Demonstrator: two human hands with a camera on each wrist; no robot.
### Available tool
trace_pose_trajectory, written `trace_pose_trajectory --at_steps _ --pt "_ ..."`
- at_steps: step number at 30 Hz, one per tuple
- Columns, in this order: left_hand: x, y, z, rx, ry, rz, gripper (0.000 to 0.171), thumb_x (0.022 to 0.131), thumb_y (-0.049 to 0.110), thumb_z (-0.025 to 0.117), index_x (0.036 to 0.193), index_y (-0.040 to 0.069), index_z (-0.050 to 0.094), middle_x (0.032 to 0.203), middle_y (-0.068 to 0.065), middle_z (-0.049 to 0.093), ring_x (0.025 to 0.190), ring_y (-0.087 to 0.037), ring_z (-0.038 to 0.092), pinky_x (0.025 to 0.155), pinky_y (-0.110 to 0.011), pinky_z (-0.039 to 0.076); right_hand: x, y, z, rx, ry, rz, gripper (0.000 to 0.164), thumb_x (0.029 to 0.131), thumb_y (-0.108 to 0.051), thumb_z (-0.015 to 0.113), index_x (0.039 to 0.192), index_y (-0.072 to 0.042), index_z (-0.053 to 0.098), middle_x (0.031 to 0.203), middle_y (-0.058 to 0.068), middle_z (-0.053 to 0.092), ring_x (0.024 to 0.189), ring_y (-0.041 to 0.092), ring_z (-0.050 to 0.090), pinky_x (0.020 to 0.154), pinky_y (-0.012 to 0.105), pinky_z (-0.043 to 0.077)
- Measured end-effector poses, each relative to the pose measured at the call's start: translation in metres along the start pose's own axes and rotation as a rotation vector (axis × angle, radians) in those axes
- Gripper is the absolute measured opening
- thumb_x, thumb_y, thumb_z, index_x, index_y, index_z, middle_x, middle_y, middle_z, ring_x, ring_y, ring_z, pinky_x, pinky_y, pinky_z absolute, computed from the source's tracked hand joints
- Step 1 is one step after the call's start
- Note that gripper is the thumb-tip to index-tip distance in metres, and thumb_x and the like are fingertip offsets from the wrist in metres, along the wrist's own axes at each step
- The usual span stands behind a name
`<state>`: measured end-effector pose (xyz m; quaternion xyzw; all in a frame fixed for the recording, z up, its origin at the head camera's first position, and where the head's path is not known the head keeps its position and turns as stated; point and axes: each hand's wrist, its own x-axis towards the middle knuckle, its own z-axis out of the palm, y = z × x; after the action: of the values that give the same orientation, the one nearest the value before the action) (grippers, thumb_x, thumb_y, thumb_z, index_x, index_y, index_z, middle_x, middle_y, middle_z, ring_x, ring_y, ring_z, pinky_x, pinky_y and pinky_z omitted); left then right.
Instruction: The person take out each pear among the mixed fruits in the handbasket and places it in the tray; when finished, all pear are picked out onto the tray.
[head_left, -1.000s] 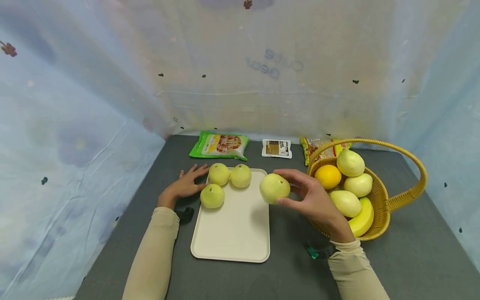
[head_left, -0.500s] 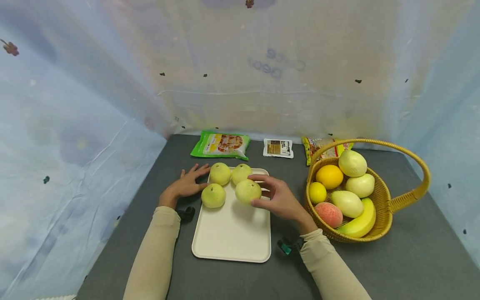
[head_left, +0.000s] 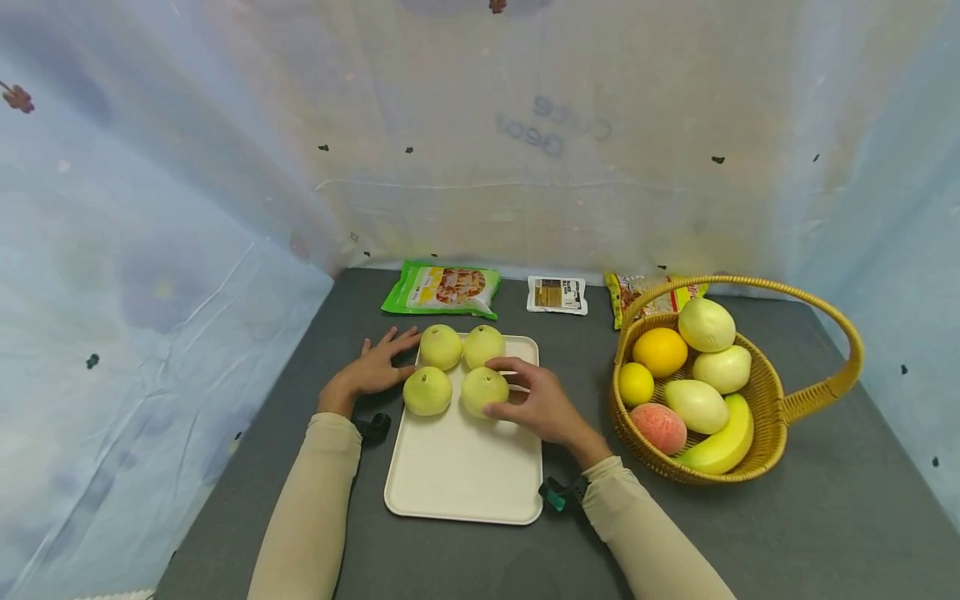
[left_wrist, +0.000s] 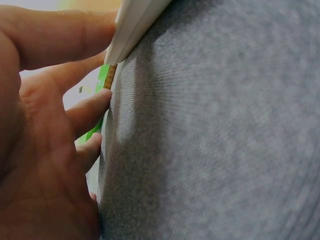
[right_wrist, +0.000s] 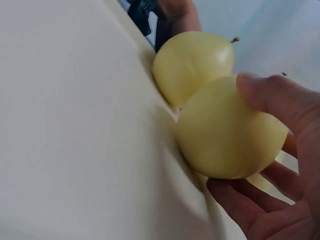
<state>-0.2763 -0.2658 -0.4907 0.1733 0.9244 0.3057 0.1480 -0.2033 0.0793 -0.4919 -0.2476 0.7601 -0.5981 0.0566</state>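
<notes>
My right hand (head_left: 543,406) grips a round pale yellow-green pear (right_wrist: 230,130) between thumb and fingers, low over the white tray (head_left: 465,475). Another such pear (head_left: 427,391) sits just left of it. Two more, the back left pear (head_left: 441,347) and the back right pear (head_left: 484,346), stand along the tray's far end. At the tray's left edge my left hand (head_left: 372,371) lies with fingers spread, thumb and forefinger reaching the rim. The left wrist view shows that thumb against the tray wall (left_wrist: 132,30).
A wicker basket (head_left: 776,417) with a tall handle stands right, holding a banana (head_left: 723,442), a peach (head_left: 660,428), an orange (head_left: 659,352), a lemon (head_left: 636,383) and pale fruits. Behind lie a green food packet (head_left: 442,288), a small white packet (head_left: 557,295) and a yellow packet (head_left: 622,296).
My right hand has carried the pear leftward from near the basket and down to the tray, beside the front left pear. The left hand has stayed in place.
</notes>
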Motion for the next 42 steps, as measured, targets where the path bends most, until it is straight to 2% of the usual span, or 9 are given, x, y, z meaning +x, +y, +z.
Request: trace_pose_trajectory --at_steps 6,12,20,27,31,33,38,42 --pt "0.000 0.002 -0.001 -0.003 0.006 0.000 0.072 0.111 0.034 0.065 0.173 0.014 0.036 0.183 -0.014 0.021 0.171 -0.046 0.000 0.128 -0.078 -0.014 0.001 0.003 0.007 -0.074 0.056 -0.050 0.066 0.084 -0.010 0.097 0.145 -0.008 0.070 0.145 0.013 0.069 0.133 0.031 0.070 0.108 0.038 0.061" --pt "0.001 0.002 0.000 0.011 0.002 0.002 0.072 0.111 0.034 0.064 0.173 0.013 0.036 0.183 -0.014 0.021 0.171 -0.047 0.001 0.128 -0.078 -0.013 0.000 0.000 0.009 -0.135 0.065 -0.070 0.068 0.085 -0.013 0.097 0.146 -0.007 0.069 0.144 0.014 0.068 0.131 0.034 0.070 0.105 0.039 0.062" --pt "0.001 0.000 0.001 0.013 0.001 0.006 0.071 0.111 0.032 0.064 0.173 0.012 0.036 0.184 -0.014 0.020 0.170 -0.048 0.001 0.128 -0.079 -0.013 -0.015 -0.015 -0.007 -0.160 0.035 -0.063 0.069 0.088 -0.014 0.095 0.149 -0.003 0.066 0.147 0.017 0.067 0.131 0.040 0.070 0.108 0.051 0.061" --pt "0.001 0.000 0.000 0.010 0.003 0.010 0.072 0.110 0.032 0.065 0.173 0.012 0.036 0.183 -0.015 0.021 0.170 -0.048 0.002 0.127 -0.080 -0.013 -0.038 -0.048 -0.053 -0.163 -0.009 -0.073 0.063 0.091 -0.013 0.092 0.149 -0.009 0.066 0.148 0.014 0.067 0.133 0.043 0.068 0.111 0.042 0.059" --pt "0.002 0.000 0.000 0.015 0.001 0.014 0.072 0.111 0.034 0.065 0.173 0.012 0.037 0.183 -0.016 0.021 0.170 -0.049 0.002 0.127 -0.080 -0.012 -0.056 -0.069 -0.091 -0.147 -0.034 -0.056 0.062 0.093 -0.009 0.089 0.150 -0.010 0.065 0.150 0.008 0.067 0.137 0.036 0.067 0.115 0.034 0.055" --pt "0.003 -0.001 0.000 0.013 -0.001 0.013 0.071 0.111 0.035 0.064 0.173 0.012 0.037 0.183 -0.016 0.021 0.170 -0.049 0.001 0.127 -0.080 -0.012 -0.067 -0.077 -0.113 -0.161 -0.031 -0.038 0.061 0.094 -0.007 0.088 0.151 -0.010 0.065 0.150 0.006 0.068 0.137 0.026 0.068 0.114 0.030 0.055" --pt "0.002 -0.001 -0.001 -0.001 -0.001 0.011 0.071 0.110 0.033 0.065 0.173 0.013 0.037 0.183 -0.015 0.021 0.170 -0.048 0.001 0.128 -0.079 -0.013 -0.086 -0.090 -0.160 -0.213 0.026 -0.031 0.057 0.096 0.003 0.081 0.150 -0.003 0.065 0.145 0.004 0.071 0.132 0.006 0.069 0.107 0.024 0.058" --pt "0.000 0.000 0.000 -0.008 0.000 0.014 0.071 0.111 0.033 0.065 0.173 0.014 0.036 0.183 -0.015 0.021 0.170 -0.048 0.000 0.128 -0.078 -0.014 -0.097 -0.097 -0.186 -0.293 0.102 -0.032 0.054 0.097 0.005 0.079 0.149 -0.005 0.066 0.143 -0.004 0.072 0.129 0.003 0.069 0.104 0.017 0.057"
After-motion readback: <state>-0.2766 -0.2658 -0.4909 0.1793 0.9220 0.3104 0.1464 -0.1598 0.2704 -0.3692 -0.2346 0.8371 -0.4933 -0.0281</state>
